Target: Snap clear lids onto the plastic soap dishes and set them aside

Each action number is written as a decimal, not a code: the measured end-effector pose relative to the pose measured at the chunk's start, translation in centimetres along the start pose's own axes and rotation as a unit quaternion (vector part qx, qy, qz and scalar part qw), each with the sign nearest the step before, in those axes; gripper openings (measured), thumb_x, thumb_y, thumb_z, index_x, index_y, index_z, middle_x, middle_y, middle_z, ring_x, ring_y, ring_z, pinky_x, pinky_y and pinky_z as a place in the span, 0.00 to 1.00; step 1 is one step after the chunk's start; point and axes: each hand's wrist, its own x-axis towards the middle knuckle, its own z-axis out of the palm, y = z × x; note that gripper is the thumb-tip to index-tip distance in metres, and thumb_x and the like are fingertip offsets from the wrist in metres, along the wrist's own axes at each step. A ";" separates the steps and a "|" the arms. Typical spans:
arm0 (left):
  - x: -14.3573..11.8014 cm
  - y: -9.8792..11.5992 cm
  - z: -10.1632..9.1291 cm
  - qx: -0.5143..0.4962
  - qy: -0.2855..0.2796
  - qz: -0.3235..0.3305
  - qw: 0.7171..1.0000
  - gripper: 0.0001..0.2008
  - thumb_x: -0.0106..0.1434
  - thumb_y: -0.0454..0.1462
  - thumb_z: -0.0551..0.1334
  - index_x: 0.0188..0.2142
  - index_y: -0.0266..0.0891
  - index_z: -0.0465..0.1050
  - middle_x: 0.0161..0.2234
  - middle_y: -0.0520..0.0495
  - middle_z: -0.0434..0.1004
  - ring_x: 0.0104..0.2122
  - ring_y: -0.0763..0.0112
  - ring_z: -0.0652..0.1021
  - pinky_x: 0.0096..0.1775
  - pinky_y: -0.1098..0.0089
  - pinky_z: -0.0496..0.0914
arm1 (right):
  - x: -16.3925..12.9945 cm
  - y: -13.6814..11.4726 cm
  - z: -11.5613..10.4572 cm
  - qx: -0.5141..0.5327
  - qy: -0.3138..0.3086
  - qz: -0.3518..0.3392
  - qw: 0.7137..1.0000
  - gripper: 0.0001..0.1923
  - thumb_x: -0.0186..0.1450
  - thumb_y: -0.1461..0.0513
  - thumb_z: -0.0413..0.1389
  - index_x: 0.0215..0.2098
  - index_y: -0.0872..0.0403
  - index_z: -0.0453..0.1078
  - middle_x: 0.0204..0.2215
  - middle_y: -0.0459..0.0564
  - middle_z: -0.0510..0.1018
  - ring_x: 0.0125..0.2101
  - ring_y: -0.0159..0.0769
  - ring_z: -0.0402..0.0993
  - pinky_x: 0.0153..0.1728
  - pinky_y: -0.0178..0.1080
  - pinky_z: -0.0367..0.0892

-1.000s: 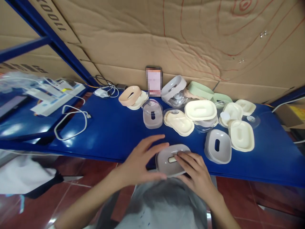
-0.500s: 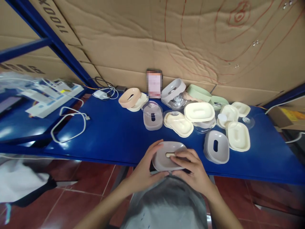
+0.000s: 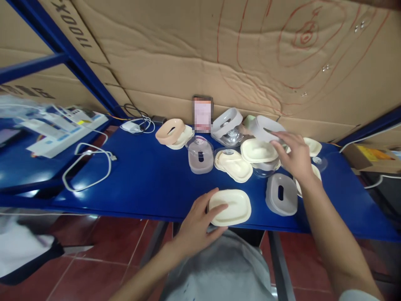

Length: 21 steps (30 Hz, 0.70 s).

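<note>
Cream tray sits at the near desk edge, our left hand pinching its left rim, thumb on top; best to keep it flat. Further right, our right hand grips a grey lid above the pile and should lift it clear of its neighbours. We count two more grey lids, about five cream trays.

Left hand on cream tray; right hand holds grey lid.
</note>
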 end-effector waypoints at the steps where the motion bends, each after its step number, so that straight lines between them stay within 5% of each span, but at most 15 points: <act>1: 0.0 0.1 0.2 0.029 0.008 0.014 0.999 0.27 0.70 0.41 0.70 0.66 0.52 0.69 0.75 0.38 0.57 0.70 0.41 0.68 0.67 0.37 0.69 | 1.0 1.3 1.0 0.003 0.001 0.015 1.000 0.20 0.78 0.51 0.54 0.56 0.53 0.80 0.52 0.56 0.86 0.54 0.50 0.82 0.60 0.56 0.75; 7: 0.1 0.5 0.5 0.100 0.019 0.045 0.994 0.26 0.72 0.42 0.69 0.67 0.50 0.68 0.74 0.36 0.59 0.68 0.45 0.70 0.65 0.39 0.72 | 1.5 5.3 3.7 0.047 0.026 0.065 0.996 0.22 0.76 0.50 0.55 0.63 0.47 0.76 0.60 0.57 0.82 0.61 0.54 0.78 0.57 0.58 0.79; 14: 0.8 0.8 0.4 0.108 0.028 0.038 0.993 0.26 0.71 0.44 0.70 0.65 0.48 0.70 0.72 0.36 0.64 0.65 0.46 0.73 0.61 0.43 0.74 | -1.9 8.6 1.2 0.066 -0.037 0.104 0.992 0.27 0.75 0.46 0.57 0.69 0.40 0.69 0.68 0.51 0.75 0.68 0.54 0.72 0.66 0.64 0.72; 21: 0.8 0.9 0.4 0.094 0.035 0.027 0.995 0.22 0.72 0.45 0.68 0.61 0.44 0.71 0.72 0.35 0.65 0.65 0.47 0.73 0.61 0.45 0.73 | -4.2 9.3 -0.4 0.028 -0.027 0.119 0.992 0.28 0.75 0.46 0.58 0.68 0.46 0.71 0.73 0.57 0.67 0.74 0.56 0.61 0.74 0.64 0.58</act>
